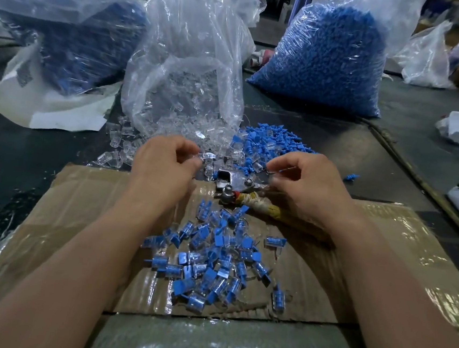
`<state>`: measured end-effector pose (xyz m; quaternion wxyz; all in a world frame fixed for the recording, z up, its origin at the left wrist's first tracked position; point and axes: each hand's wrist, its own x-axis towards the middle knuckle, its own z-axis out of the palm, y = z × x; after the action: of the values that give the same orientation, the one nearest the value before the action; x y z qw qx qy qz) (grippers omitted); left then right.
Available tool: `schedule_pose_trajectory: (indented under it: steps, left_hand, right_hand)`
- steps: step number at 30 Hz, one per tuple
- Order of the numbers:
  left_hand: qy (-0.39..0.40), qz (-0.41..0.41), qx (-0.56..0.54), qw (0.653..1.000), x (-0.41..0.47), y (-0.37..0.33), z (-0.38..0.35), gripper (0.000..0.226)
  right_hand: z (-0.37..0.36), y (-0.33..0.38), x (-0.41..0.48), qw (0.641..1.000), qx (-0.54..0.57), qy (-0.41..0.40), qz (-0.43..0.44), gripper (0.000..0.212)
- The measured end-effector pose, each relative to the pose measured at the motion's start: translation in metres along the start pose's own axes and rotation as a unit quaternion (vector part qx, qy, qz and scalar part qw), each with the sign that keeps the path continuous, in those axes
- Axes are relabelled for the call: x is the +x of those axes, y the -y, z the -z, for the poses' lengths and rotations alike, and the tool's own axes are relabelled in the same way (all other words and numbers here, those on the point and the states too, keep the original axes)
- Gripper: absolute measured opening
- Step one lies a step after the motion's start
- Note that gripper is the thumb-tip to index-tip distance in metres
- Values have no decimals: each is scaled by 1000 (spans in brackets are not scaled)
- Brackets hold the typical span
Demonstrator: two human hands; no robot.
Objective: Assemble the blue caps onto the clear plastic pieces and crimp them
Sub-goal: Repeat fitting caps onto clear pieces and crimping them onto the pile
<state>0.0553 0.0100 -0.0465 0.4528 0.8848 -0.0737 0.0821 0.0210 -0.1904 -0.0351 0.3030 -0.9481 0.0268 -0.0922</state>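
Open bag of clear pieces [183, 85] slumps just beyond the left hand [164, 167] and loose blue caps [270, 144] lie just beyond the right hand [309, 181]; a careless reach could drag either heap into the finished pile [214, 256] back by the forearms. Crimping tool [235, 184] sits between the hands, handle under the right palm, so a bump could skew it. Left fingers curl on what looks like a clear piece [200, 157] and the right pinches a blue cap [283, 170]; both are tiny and could slip or seat crooked.
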Motion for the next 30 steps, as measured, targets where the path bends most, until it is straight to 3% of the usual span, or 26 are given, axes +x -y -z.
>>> schedule_pose_trajectory:
  steps: [6, 10, 12, 20, 25, 30]
  left_hand:
    - [45, 38, -167, 984, -5, -7, 3, 12]
    - [50, 28, -199, 978, -6, -11, 4, 22]
    - [49, 22, -205, 977, -7, -12, 5, 32]
    - [70, 50, -276, 957, -10, -15, 2, 21]
    - [52, 44, -285, 956, -10, -17, 3, 22]
    - [66, 42, -281, 957, -12, -19, 4, 25]
  right_hand:
    - [1, 1, -1, 997, -35, 68, 8, 23]
    - [1, 2, -1, 994, -60, 88, 22, 23]
    - [1, 2, -1, 995, -58, 73, 18, 22]
    - [0, -1, 0, 999, -19, 40, 9, 18]
    - [-2, -3, 2, 999, -15, -49, 4, 24]
    - [-5, -4, 5, 995, -68, -73, 4, 23]
